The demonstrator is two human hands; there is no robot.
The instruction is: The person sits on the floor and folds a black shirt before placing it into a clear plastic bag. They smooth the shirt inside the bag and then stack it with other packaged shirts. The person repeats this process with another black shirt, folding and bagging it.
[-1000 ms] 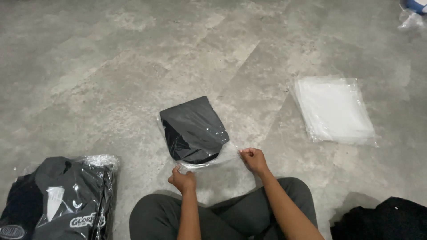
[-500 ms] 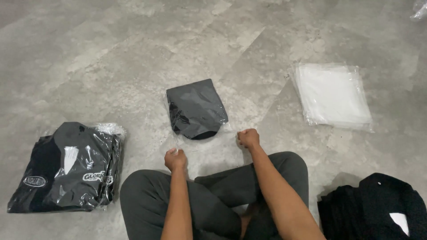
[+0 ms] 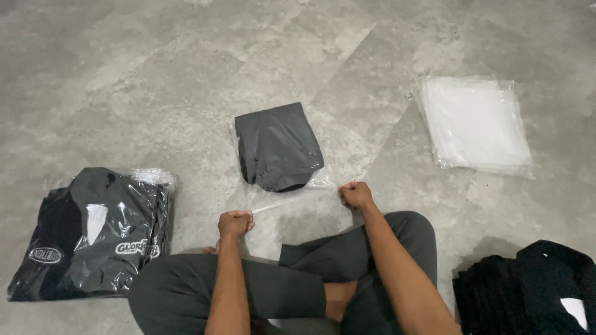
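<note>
We saw the left hand (image 3: 234,223) and the right hand (image 3: 355,195) both curled into fists, each pinching a near corner of a clear bag (image 3: 282,192). The bag was thin, glossy film, wrinkled and stretched taut between the two fists. Inside it lay a folded dark grey garment (image 3: 277,146), matte and soft, roughly rectangular with a rounded near edge, resting flat on the floor (image 3: 155,74) just ahead of the crossed legs (image 3: 248,291).

The floor was mottled grey stone or concrete in large slabs with faint seams. On the left sat a pile (image 3: 93,232) of black garments in shiny, crinkled wrap, with pale print showing through. To the right, well apart, lay a flat square stack (image 3: 475,124) of empty clear bags, milky white where the layers overlapped. At the lower right corner was a heap (image 3: 528,288) of loose black cloth with a white tag.

Against the frame half a second before, the fists had drawn back toward the body and spread slightly wider, so more film showed open between garment and hands. The garment itself lay much as before, and the view had hardly shifted.
</note>
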